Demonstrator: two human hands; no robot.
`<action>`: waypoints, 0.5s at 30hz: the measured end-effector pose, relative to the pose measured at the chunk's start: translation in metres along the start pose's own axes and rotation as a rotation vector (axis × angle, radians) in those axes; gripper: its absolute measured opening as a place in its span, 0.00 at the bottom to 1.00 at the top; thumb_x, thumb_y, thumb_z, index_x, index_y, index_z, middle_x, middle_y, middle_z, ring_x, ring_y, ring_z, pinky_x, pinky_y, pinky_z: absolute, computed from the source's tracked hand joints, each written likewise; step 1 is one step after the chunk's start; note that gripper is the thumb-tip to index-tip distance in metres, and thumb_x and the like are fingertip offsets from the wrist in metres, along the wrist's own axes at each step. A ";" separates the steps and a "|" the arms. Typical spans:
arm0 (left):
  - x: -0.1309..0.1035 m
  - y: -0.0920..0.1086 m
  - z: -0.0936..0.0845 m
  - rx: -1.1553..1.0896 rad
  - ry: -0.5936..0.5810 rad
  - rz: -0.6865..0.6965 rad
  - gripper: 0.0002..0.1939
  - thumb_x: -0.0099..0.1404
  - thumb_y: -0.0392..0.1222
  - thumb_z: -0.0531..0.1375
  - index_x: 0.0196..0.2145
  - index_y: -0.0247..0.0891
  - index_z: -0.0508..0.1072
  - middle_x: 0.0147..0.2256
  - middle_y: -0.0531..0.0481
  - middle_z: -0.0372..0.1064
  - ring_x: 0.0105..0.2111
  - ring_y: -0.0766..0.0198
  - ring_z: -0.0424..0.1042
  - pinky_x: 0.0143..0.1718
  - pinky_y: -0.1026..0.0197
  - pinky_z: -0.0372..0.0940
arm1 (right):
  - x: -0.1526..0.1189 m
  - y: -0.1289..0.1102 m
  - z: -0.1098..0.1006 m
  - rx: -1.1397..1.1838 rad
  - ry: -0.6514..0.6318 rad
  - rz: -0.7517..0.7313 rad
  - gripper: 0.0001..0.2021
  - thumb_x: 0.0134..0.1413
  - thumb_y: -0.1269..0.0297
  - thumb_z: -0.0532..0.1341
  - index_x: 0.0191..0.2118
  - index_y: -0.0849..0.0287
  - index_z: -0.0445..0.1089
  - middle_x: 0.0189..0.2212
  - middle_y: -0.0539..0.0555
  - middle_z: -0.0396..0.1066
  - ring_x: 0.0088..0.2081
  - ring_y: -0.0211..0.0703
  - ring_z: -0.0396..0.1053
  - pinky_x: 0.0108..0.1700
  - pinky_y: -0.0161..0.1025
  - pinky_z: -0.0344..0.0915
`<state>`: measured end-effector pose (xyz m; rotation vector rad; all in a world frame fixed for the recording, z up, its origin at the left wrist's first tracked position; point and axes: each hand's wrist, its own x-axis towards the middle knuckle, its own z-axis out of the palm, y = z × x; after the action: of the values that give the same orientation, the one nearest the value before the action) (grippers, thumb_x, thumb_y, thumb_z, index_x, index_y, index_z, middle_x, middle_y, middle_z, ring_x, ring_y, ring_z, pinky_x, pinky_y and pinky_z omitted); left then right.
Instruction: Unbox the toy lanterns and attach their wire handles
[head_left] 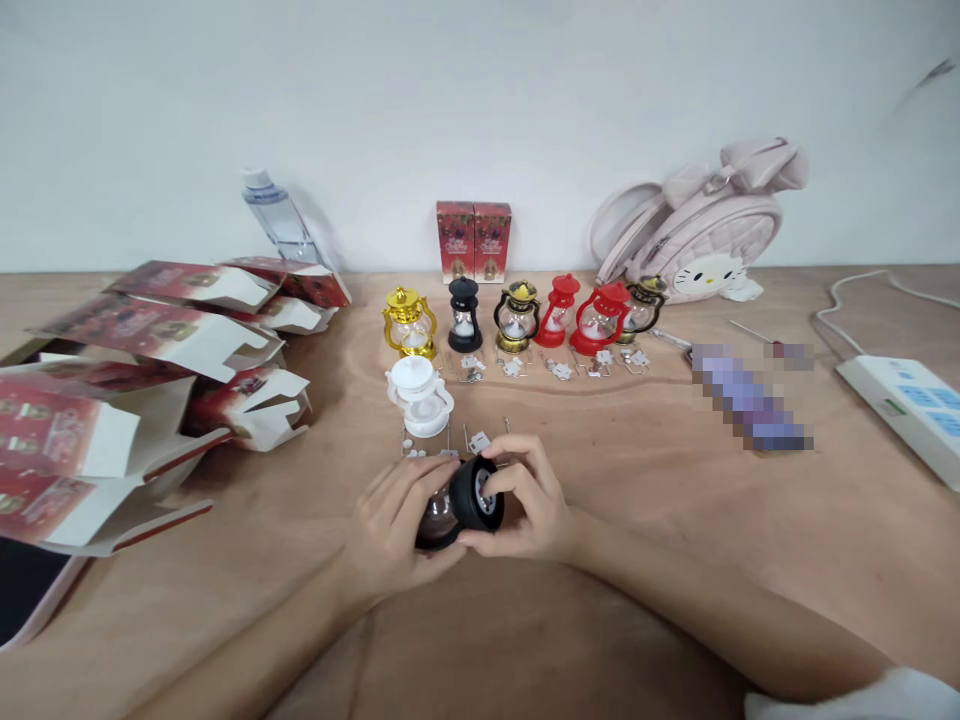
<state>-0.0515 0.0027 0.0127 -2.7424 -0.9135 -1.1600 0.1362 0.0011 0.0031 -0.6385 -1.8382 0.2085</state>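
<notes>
Both hands, left (394,525) & right (525,505), fingers clamped on black lantern (461,505) held sideways just above tabletop (637,560), prob. working its base; next needs steady grip w/ left while right twists.

A small hand-assembly or packing bench, apparently home-based: a bare plywood tabletop (675,560) against a plain white wall (480,100). At 12 o'clock, a row of toy lanterns (517,315); at 9 o'clock, opened red cartons (172,340); at 2 o'clock, a pink backpack (705,235); at 3 o'clock, a power strip (907,405).
</notes>
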 end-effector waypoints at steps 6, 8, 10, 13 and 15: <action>-0.001 0.000 0.001 0.002 -0.006 -0.013 0.22 0.59 0.43 0.59 0.49 0.30 0.64 0.41 0.36 0.72 0.42 0.54 0.73 0.42 0.55 0.69 | 0.001 0.000 -0.001 -0.007 0.004 -0.018 0.14 0.54 0.54 0.62 0.38 0.57 0.59 0.42 0.58 0.58 0.42 0.41 0.65 0.40 0.37 0.70; -0.001 0.000 0.001 0.006 -0.011 -0.017 0.22 0.59 0.43 0.59 0.49 0.30 0.64 0.41 0.36 0.72 0.42 0.54 0.73 0.43 0.56 0.69 | 0.001 0.000 -0.001 -0.013 -0.017 -0.019 0.15 0.55 0.53 0.60 0.39 0.57 0.59 0.42 0.58 0.59 0.42 0.42 0.65 0.41 0.37 0.70; -0.001 0.000 0.000 0.007 -0.020 -0.017 0.22 0.59 0.43 0.58 0.49 0.30 0.64 0.41 0.37 0.73 0.42 0.54 0.74 0.43 0.56 0.69 | 0.001 0.000 -0.001 -0.020 -0.038 -0.014 0.15 0.56 0.53 0.60 0.40 0.57 0.58 0.41 0.58 0.59 0.42 0.42 0.65 0.41 0.38 0.70; 0.000 0.001 -0.001 0.012 -0.031 -0.016 0.22 0.60 0.43 0.58 0.50 0.32 0.63 0.41 0.38 0.73 0.41 0.55 0.74 0.43 0.56 0.70 | 0.000 0.001 -0.002 -0.031 -0.056 -0.004 0.16 0.55 0.52 0.60 0.40 0.56 0.58 0.41 0.57 0.59 0.41 0.43 0.65 0.40 0.39 0.69; 0.001 0.002 -0.001 0.011 -0.039 -0.016 0.22 0.59 0.43 0.57 0.50 0.33 0.63 0.41 0.39 0.74 0.41 0.55 0.75 0.42 0.56 0.70 | 0.000 0.001 -0.001 -0.043 -0.066 0.000 0.15 0.54 0.52 0.60 0.39 0.56 0.58 0.40 0.57 0.58 0.41 0.43 0.64 0.39 0.38 0.69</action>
<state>-0.0510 0.0015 0.0142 -2.7639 -0.9443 -1.1038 0.1376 0.0013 0.0029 -0.6682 -1.9101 0.1924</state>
